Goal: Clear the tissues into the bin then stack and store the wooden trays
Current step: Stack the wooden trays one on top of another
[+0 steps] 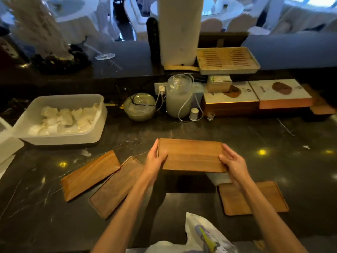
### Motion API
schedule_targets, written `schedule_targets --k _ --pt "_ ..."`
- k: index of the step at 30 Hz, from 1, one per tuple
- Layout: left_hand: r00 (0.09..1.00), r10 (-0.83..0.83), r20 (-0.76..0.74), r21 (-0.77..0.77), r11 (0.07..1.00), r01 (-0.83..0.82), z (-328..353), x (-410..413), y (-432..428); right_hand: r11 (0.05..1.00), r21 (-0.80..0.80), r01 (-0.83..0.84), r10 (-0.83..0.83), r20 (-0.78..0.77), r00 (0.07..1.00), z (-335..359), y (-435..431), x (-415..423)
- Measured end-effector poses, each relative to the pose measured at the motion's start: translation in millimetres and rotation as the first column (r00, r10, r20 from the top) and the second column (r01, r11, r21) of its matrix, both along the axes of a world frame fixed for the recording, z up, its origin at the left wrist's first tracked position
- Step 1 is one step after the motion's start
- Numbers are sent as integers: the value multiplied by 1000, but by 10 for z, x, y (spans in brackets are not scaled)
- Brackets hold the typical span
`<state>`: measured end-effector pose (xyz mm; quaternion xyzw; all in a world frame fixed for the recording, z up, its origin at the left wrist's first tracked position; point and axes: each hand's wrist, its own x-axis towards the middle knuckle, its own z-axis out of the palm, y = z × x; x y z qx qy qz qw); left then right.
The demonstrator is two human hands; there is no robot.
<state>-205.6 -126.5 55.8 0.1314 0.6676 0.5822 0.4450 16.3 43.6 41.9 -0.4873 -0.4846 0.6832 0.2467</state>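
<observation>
Dark marble counter (273,136), veined and glossy with small yellow light reflections, fills most of the frame; a raised ledge runs across the upper third, and beyond it lies a dim hall of white-draped tables and chairs, blurred and hard to read.

At centre, both hands grip a stack of wooden trays (191,155) by its short ends, above the counter. The left hand (156,158) has its thumb on top and fingers curled under the left end; the right hand (232,160) clamps the right end the same way. How many trays are in the stack cannot be told; only layered edges show at the left end.

Two more trays lie flat at lower left, a lighter left tray (89,175) and a darker middle tray (116,186) just beside it. Another, the right tray (255,199), at lower right is partly covered by the right forearm.

A white plastic bin (60,139) at left holds crumpled white tissues (63,119). A plastic bag (200,236) is cut off by the bottom edge; its contents are unclear. Against the ledge stand a glass bowl (139,106), a cloudy jar (179,96) with white cables around it, and flat boxes (255,95), with a slatted tray (228,60) on the ledge above.
</observation>
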Motion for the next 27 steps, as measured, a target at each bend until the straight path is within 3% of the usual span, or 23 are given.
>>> schedule_targets --k 3,5,10,13,17,22,27 --pt "948 -287 -137 -10 957 289 356 272 326 998 55 42 -35 -112 993 305 485 420" --pt "922 -331 -201 -36 943 331 500 516 592 993 108 -39 50 -102 993 480 768 759" --pt "836 -346 -425 -270 930 248 274 1354 1072 964 179 -197 155 223 962 271 1102 1599" --pt "869 -328 -370 -385 906 178 -202 1905 1102 977 119 -178 133 311 941 -182 1023 2019" --pt "861 -400 -313 -606 783 143 -682 2351 956 994 26 -106 84 426 901 -637 797 2434" --pt "818 -457 -350 -684 721 110 -924 2532 898 966 156 -204 84 558 826 -837 748 2601" --pt "808 -448 -384 -687 722 74 -1005 2609 972 952 174 -254 92 625 775 -954 852 2541"
